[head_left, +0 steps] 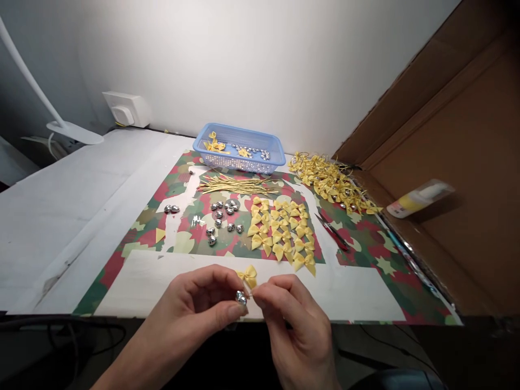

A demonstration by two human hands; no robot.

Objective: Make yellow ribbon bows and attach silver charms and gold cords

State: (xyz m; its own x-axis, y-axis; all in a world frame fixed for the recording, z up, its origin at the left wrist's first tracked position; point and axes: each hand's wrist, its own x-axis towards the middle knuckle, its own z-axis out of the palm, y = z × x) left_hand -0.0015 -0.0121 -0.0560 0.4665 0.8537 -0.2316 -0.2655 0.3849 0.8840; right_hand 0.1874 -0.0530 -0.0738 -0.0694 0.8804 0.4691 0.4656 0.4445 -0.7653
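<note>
My left hand (199, 306) pinches silver jingle bells (241, 297) between thumb and fingertips, low over the table's front edge. Close beside it, my right hand (294, 322) is closed in a pinch on a thin gold cord that shows only briefly between the hands. Just past the fingertips is a single yellow ribbon bow (248, 275); whether it is joined to the cord I cannot tell. Beyond it, more yellow bows (281, 230) lie in three columns. Loose silver bells (219, 215) sit left of them, in pairs and small groups. A bundle of gold cords (239, 185) lies farther back.
A blue basket (239, 130) with bows and bells stands at the back. To its right is a heap of corded bows (329, 181). Red-handled snips (333, 233) lie right of the columns. A bottle (418, 199) leans by the cardboard wall (459, 124). A lamp (75, 134) is at left.
</note>
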